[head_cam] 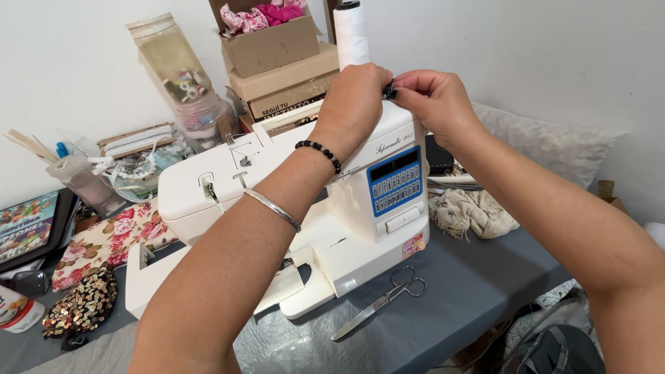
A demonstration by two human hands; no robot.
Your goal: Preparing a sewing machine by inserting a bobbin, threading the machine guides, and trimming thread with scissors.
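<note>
Both hands atop sewing machine (291, 201), right end. Left hand (357, 93) and right hand (429, 93) pinched shut on small dark part (389, 91) between fingertips; thread cone (351, 31) just behind.

one head view, looking down and forward, close over a sewing machine (305, 201).

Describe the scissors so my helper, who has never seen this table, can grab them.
Find the white sewing machine in the middle of the grey table. On the cloth just in front of its right end, below the blue button panel, lie the scissors. They are the only all-metal, silver tool there, shut, handles toward the machine and tip pointing at the table's near edge.
</note>
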